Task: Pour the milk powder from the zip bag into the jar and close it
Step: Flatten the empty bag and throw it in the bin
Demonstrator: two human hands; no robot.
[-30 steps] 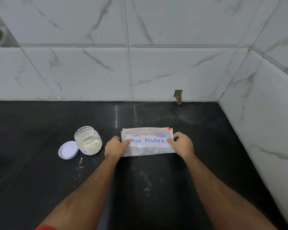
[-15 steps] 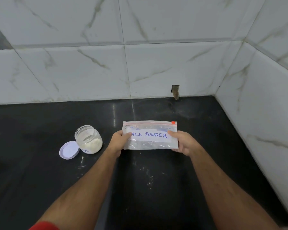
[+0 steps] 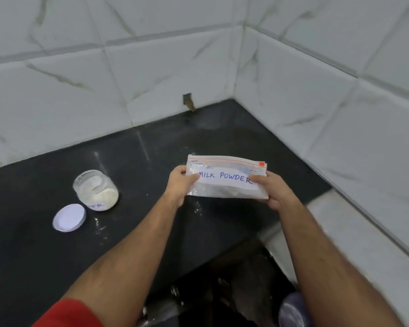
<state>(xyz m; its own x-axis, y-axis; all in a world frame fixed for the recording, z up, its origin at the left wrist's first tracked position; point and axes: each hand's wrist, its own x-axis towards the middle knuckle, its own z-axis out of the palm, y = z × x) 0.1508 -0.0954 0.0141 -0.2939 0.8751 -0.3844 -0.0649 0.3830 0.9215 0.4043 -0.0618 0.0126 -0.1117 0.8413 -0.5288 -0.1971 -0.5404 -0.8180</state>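
A clear zip bag (image 3: 224, 192) with a white label reading MILK POWDER and a red zip strip is held up above the black counter (image 3: 139, 161). My left hand (image 3: 178, 185) grips its left edge and my right hand (image 3: 270, 187) grips its right edge. The bag looks nearly empty, with a little powder at the bottom. To the left stands an open glass jar (image 3: 95, 190) partly filled with white powder. Its white round lid (image 3: 69, 217) lies flat on the counter just in front-left of the jar.
White marble-pattern tiled walls (image 3: 316, 109) close the counter at the back and the right, forming a corner. Some powder is spilled on the counter (image 3: 99, 226) near the jar. The counter's front edge runs diagonally at lower right, with the floor below.
Both hands have lifted the bag off the counter and raised it. The camera has tilted and shifted, so the counter's front edge and floor now show.
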